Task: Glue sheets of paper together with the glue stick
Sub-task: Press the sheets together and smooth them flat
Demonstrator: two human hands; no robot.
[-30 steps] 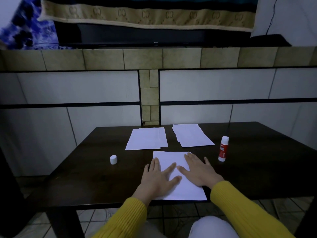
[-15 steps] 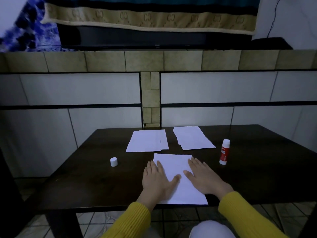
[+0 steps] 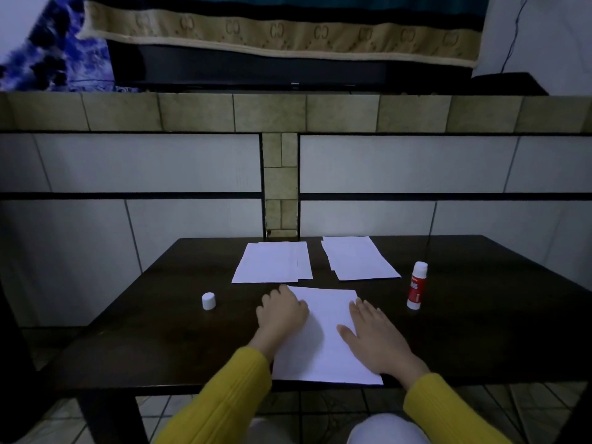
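Left hand (image 3: 282, 310) had slid up to the far-left corner of the sheet (image 3: 323, 344) at the bench's near edge, fingers curled on it, right hand (image 3: 373, 336) flat: smoothing; glue stick (image 3: 417, 285) uncapped at right.

Paper lots: three, namely the near sheet (image 3: 323, 341), the far left pile (image 3: 272, 262) and the far right pile (image 3: 358, 259)
Glue stick (image 3: 417, 286): one, upright
Loose white cap (image 3: 208, 301): one
Hands: two, the left hand (image 3: 282, 317) and the right hand (image 3: 374, 338)
Desk (image 3: 160, 331): one
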